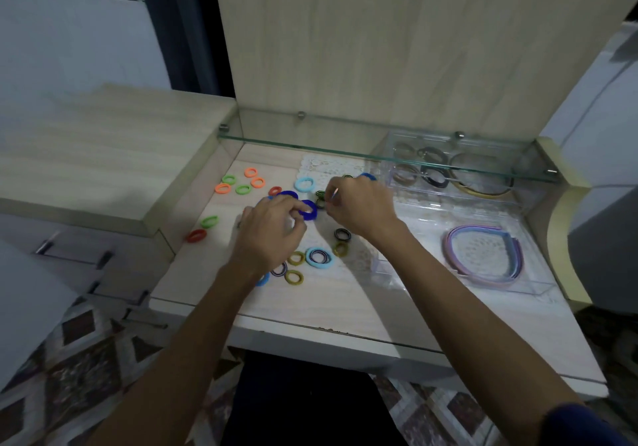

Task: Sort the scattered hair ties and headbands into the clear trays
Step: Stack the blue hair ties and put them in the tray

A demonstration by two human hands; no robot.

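we see small hair ties scattered flat on the pale desk: an orange and green cluster point(240, 181) at the far left, a dark blue tie point(308, 210) mid-desk, olive, black and light blue ones point(319, 256) nearer us. the near clear tray point(531, 288) holds pastel headbands point(483, 255) lying flat; the far tray point(518, 200) holds dark ties and a gold band.
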